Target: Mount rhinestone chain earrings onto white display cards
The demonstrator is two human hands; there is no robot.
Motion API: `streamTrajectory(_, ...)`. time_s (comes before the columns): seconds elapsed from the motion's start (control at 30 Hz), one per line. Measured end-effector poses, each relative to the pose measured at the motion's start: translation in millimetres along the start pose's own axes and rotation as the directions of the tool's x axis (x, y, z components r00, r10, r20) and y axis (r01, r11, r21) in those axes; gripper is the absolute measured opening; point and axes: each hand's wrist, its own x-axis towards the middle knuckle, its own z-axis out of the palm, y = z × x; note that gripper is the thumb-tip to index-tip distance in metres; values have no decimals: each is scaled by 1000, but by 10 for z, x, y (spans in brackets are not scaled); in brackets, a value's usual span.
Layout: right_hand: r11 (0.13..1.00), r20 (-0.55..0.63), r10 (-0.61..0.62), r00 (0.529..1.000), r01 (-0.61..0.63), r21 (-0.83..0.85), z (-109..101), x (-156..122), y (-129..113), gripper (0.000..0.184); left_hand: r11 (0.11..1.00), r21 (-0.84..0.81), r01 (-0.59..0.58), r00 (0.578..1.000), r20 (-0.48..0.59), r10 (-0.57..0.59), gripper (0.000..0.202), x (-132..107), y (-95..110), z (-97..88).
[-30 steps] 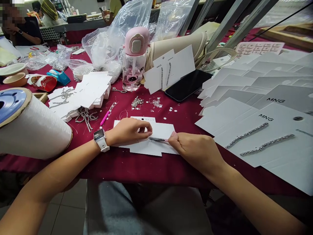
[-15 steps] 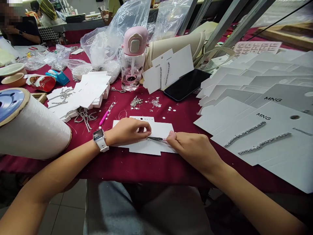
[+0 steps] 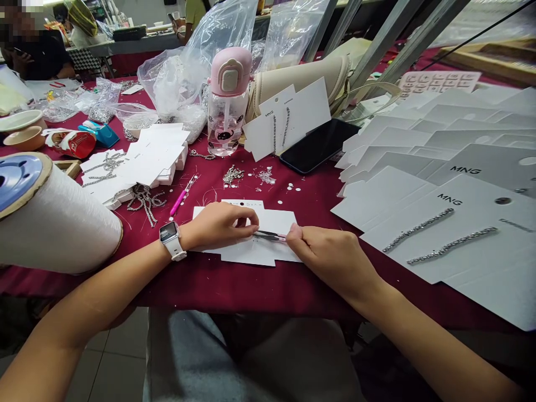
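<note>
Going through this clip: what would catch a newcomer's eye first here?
Both hands meet at the near edge of the table: the left hand presses a white card while the right hand holds a thin metal tool to it. The fat white spool at far left and the pink-lidded bottle behind stand out, as do the cards with sparkling strips on the right.

We read "MNG" on the nearest white card (image 3: 481, 212), on the card behind it (image 3: 489, 164), and on the propped card (image 3: 301, 111). Print on the card we work on (image 3: 251, 254) is too small to read.
</note>
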Motion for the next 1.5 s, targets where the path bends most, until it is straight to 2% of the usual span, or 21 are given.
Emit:
streamTrajectory(0.13, 986, -3, 131, 991, -130, 106, -103, -8, 14, 50, 999, -36, 15, 999, -38, -16, 16, -1, -18, -26)
streamTrajectory(0.23, 962, 90, 155, 984, -171, 215, -184, -43, 73, 42, 991, 114, 66, 994, -93, -55, 13, -29, -21, -83)
streamTrajectory(0.37, 948, 130, -2, 992, -39, 315, -186, -138, 126, 32, 873, 475, 109, 993, -93, -73, 19, -103, 26, -207)
streamTrajectory(0.47, 959, 114, -148, 982, 114, 259, -158, -188, 125, 28, 832, 553, -44, 998, -21, 66, 21, -176, 90, -280)
streamTrajectory(0.5, 957, 101, -186, 977, 157, 245, -155, -193, 123, 27, 826, 548, -129, 989, 13, 146, 21, -203, 109, -288)
streamTrajectory(0.57, 950, 71, -229, 971, 208, 232, -157, -190, 126, 23, 800, 503, -327, 944, 139, 299, 23, -260, 137, -274)
streamTrajectory(0.6, 948, 60, -240, 969, 221, 230, -160, -184, 130, 21, 792, 477, -382, 924, 162, 348, 24, -286, 145, -253)
streamTrajectory(0.67, 947, 42, -250, 967, 236, 217, -163, -171, 140, 18, 785, 461, -413, 910, 187, 369, 26, -327, 147, -198)
streamTrajectory(0.8, 946, 23, -281, 960, 273, 173, -147, -158, 144, 17, 819, 396, -415, 907, 255, 336, 28, -343, 134, -127)
streamTrajectory(0.93, 936, 1, -322, 947, 318, 149, -124, -169, 135, 20, 853, 350, -387, 909, 300, 289, 30, -323, 126, -140)
streamTrajectory(1.13, 915, 6, -394, 919, 392, 89, -108, -186, 164, 39, 875, 313, -370, 907, 326, 267, 32, -316, 118, -152)
streamTrajectory(1.33, 858, 34, -514, 857, 513, 30, -113, -206, 187, 44, 884, 300, -359, 903, 350, 248, 33, -308, 128, -155)
streamTrajectory(1.5, 848, 42, -530, 847, 530, 6, -113, -206, 194, 45, 886, 298, -355, 902, 358, 241, 33, -305, 125, -145)
